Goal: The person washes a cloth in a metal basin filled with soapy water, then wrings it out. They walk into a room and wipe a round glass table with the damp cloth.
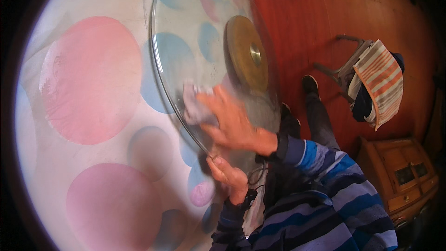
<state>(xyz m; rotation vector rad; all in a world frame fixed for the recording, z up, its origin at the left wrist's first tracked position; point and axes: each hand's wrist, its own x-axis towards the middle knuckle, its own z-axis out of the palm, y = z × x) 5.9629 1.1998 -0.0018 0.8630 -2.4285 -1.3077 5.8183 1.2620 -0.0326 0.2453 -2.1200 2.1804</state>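
My right hand (230, 122) presses a crumpled light grey cloth (198, 108) against a large round clear glass turntable top (174, 62). Its fingers are blurred. At the near rim of the glass, my left hand (228, 176) grips the edge with the thumb on top; the fingers under the rim are partly hidden. A round brownish base with a shiny metal hub (255, 54) shows at the glass's right part.
Beneath the glass spreads a pale tablecloth (108, 157) printed with pink and blue circles. On the reddish floor (289, 17) stands a chair (343, 66), draped with a striped towel (381, 83) and dark fabric. A wooden cabinet (404, 177) is at right. A dark cable (256, 176) hangs near my left wrist.
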